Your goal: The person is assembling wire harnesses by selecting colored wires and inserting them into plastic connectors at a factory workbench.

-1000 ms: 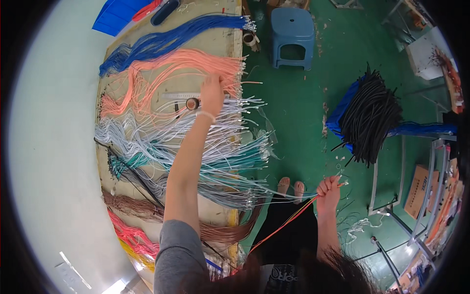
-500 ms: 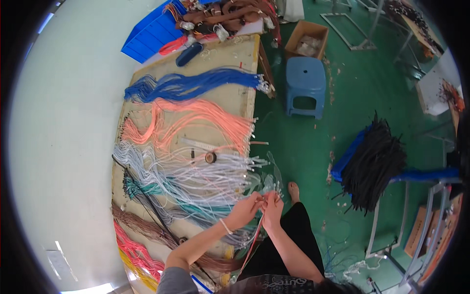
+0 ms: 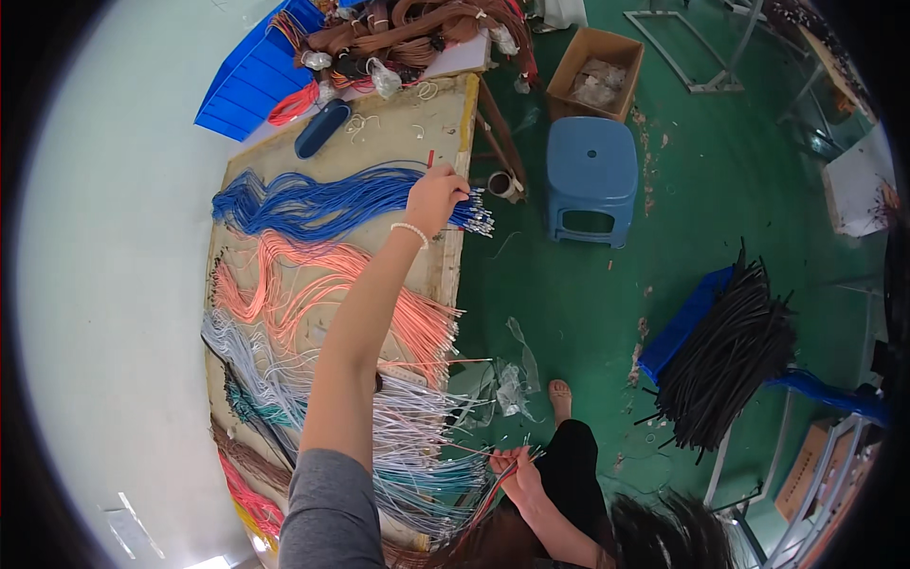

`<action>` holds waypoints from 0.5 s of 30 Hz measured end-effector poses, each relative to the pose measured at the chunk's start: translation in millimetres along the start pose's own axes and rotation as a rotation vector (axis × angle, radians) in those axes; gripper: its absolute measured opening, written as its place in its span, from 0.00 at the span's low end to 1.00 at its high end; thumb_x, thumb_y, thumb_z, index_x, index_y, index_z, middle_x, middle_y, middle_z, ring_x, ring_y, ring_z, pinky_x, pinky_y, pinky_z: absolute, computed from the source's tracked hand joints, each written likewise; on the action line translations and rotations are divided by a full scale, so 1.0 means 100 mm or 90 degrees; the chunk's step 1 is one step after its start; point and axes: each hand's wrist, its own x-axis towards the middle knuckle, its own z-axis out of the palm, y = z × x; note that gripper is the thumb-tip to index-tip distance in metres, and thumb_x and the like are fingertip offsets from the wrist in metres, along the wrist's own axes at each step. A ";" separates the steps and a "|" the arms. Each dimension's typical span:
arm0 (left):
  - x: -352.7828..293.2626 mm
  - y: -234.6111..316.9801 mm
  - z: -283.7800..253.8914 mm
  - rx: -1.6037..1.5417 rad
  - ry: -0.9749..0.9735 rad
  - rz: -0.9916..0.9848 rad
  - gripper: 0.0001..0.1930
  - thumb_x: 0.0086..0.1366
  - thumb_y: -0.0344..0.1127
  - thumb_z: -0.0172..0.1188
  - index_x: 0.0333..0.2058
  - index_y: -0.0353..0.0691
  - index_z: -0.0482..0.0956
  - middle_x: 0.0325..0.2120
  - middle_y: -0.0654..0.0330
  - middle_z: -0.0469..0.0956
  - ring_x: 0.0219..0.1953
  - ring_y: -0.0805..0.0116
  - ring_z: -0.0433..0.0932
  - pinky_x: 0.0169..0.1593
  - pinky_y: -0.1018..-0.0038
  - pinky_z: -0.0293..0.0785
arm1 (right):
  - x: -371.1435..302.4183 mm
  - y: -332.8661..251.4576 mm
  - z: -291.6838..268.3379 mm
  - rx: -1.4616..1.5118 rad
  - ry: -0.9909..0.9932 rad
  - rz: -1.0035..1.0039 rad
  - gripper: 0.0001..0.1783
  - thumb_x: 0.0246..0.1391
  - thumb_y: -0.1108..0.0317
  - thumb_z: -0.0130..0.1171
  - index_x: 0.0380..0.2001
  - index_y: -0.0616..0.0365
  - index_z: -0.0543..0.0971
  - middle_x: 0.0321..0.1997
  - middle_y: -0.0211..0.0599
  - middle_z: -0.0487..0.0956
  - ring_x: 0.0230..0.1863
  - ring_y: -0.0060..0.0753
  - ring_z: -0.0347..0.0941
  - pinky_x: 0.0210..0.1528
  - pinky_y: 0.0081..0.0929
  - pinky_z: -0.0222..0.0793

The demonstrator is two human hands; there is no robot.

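Observation:
My left hand point(image 3: 438, 199) reaches far over the table to the bundle of blue wires point(image 3: 332, 204). Its fingers are pinched at the right end of this bundle, by the metal terminals; how many wires they grip is hidden. Low at the table's right edge, my right hand point(image 3: 518, 476) is closed round a few thin wires point(image 3: 488, 501), reddish ones among them. Their tips stick out past the fingers and their tails trail down toward my body. Between the hands lie bundles of orange-pink wires point(image 3: 422, 318), white wires point(image 3: 408, 412) and teal wires point(image 3: 441, 474).
Brown, red and yellow wires lie at the table's near left. Beyond the blue bundle are a dark blue case point(image 3: 322, 129), a blue bin point(image 3: 256, 71) and brown cable coils. On the green floor stand a blue stool point(image 3: 592, 175), a cardboard box point(image 3: 595, 76) and a pile of black tubes point(image 3: 725, 365).
My left hand has left my right hand and moved up and away to the blue wires. My right hand has lowered, still holding its wires. The view has shifted a little.

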 end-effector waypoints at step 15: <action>-3.05 1.50 -0.33 -0.264 0.070 -0.250 0.03 0.62 0.22 0.51 0.35 0.34 0.68 0.27 0.51 0.73 0.29 0.59 0.74 0.35 0.68 0.69 | -0.54 0.25 0.41 -0.346 -0.264 -0.190 0.20 0.68 0.54 0.34 0.23 0.52 0.63 0.19 0.25 0.57 0.22 0.26 0.55 0.46 0.44 0.68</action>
